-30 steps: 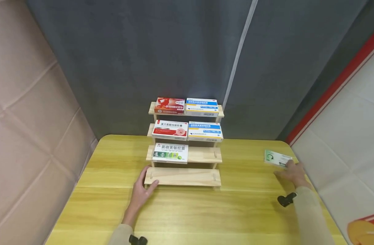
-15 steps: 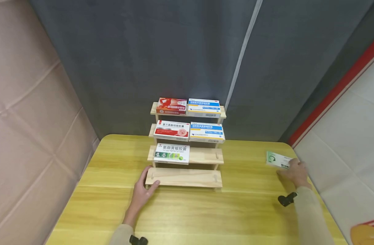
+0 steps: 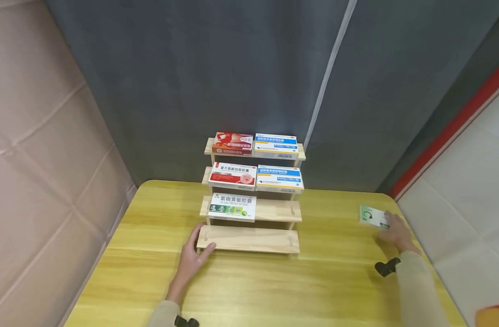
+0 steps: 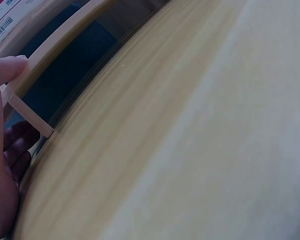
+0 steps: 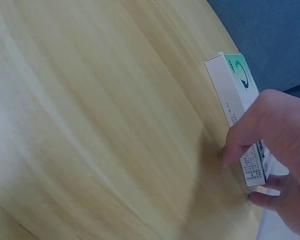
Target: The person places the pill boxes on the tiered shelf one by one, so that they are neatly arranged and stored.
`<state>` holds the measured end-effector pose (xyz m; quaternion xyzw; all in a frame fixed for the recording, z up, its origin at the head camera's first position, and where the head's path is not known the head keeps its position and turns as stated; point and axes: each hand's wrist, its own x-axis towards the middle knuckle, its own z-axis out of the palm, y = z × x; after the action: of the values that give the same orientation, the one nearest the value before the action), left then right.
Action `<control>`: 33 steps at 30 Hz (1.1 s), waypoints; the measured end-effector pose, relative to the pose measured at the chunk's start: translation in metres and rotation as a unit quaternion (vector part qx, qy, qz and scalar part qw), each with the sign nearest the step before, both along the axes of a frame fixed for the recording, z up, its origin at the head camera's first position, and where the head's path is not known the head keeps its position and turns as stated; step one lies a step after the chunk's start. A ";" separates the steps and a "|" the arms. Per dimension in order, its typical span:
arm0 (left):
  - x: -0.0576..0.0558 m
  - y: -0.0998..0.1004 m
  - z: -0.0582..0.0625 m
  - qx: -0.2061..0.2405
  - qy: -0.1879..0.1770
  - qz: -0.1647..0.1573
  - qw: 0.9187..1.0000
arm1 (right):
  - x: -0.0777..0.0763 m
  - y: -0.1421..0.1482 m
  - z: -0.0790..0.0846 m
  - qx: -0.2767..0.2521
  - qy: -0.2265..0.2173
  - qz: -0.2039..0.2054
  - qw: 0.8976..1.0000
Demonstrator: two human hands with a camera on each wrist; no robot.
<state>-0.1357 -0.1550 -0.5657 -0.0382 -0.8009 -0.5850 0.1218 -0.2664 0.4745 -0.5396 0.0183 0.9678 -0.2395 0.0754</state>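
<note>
My left hand (image 3: 192, 254) grips the left end of the lowest step of a wooden tiered stand (image 3: 249, 239). In the left wrist view the thumb (image 4: 12, 67) lies over the board's edge, with other fingers lower down beside the leg (image 4: 32, 115). Far to the right, my right hand (image 3: 398, 232) holds a white and green medicine box (image 3: 372, 216) lying on the table. The right wrist view shows thumb and fingers curled about the near part of this medicine box (image 5: 235, 90); the hand hides part of its top.
On the stand's upper steps lie a red box (image 3: 233, 143), a red and white box (image 3: 233, 175), two blue and white boxes (image 3: 276, 145) and a green and white box (image 3: 232, 207). A grey curtain (image 3: 233, 68) hangs behind; a white panel (image 3: 458, 200) borders the right.
The head view has shifted slightly, so everything appears a little farther right and lower. Both hands, the stand and the medicine box keep their places on the table.
</note>
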 end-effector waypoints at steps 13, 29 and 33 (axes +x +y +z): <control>0.001 0.001 0.001 -0.002 -0.004 -0.001 1.000 | 0.003 0.000 0.011 0.052 -0.033 0.020 0.998; 0.000 0.000 -0.001 -0.002 -0.005 -0.002 1.000 | 0.012 0.012 -0.002 0.010 0.039 0.004 0.999; 0.000 0.000 -0.001 -0.002 -0.002 -0.001 1.000 | 0.018 0.014 -0.010 -0.023 0.068 -0.009 0.997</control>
<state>-0.1359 -0.1548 -0.5668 -0.0385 -0.8022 -0.5837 0.1194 -0.2483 0.4890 -0.5492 0.0093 0.9648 -0.2628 0.0077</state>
